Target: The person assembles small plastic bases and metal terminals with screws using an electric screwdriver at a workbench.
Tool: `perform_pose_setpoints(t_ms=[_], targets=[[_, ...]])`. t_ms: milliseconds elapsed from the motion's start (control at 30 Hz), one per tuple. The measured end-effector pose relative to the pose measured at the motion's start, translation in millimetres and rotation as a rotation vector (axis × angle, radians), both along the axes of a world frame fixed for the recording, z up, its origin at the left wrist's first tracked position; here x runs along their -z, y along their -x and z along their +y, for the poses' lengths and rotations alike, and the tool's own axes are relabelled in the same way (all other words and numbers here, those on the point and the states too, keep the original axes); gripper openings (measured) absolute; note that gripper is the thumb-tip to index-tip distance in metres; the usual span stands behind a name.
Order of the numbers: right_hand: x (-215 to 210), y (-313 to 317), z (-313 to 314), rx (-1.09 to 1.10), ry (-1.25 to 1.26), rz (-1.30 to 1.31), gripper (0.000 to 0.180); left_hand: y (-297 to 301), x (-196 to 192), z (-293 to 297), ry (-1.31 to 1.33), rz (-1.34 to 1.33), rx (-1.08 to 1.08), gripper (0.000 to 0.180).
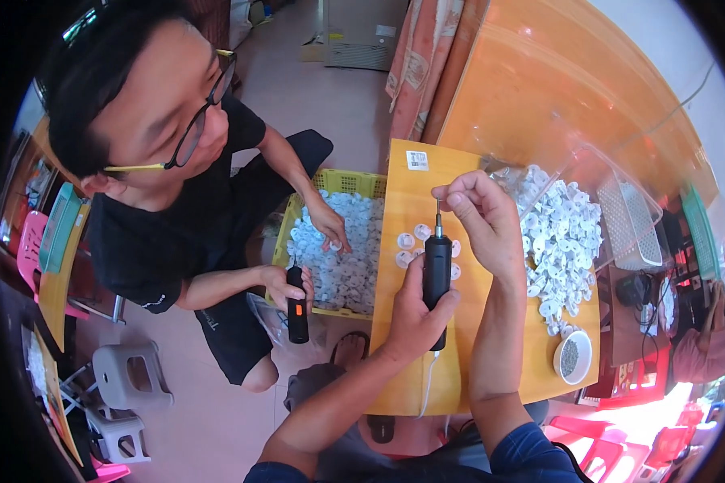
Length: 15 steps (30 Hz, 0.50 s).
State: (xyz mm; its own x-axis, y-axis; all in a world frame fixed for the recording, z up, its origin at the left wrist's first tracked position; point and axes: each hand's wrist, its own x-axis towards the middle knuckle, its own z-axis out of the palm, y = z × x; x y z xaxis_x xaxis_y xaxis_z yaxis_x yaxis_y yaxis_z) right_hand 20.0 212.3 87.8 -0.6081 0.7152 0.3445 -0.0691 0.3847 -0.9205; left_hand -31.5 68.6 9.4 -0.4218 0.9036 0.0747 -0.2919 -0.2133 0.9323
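My left hand [421,320] wraps round a black electric screwdriver [437,270], held upright with its bit pointing away from me and a white cord trailing from its near end. At the tip of the bit, my right hand [487,221] pinches thumb and forefinger together; whatever is between them is too small to make out. Under the screwdriver, several round white plastic pieces [405,241] lie in a small group on the yellow tabletop [407,189]. A large heap of similar white pieces [560,233] covers the right part of the table.
A white bowl [586,354] of small grey metal bits stands at the table's near right. Left, a co-worker reaches into a yellow crate [350,179] of white pieces, holding another black screwdriver [297,312]. Grey stools [127,378] stand at the lower left.
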Motion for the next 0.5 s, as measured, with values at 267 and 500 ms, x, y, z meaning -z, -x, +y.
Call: perform_pose_setpoints(t_ms=[267, 500], targets=[[-2, 14, -10, 0.017, -0.408, -0.232, 0.005, 6, -2, -3, -0.024, -0.237, 0.029, 0.048], [-5, 7, -9, 0.045, -0.379, -0.196, 0.001, 0, -2, -1, -0.054, -0.213, 0.016, 0.049]])
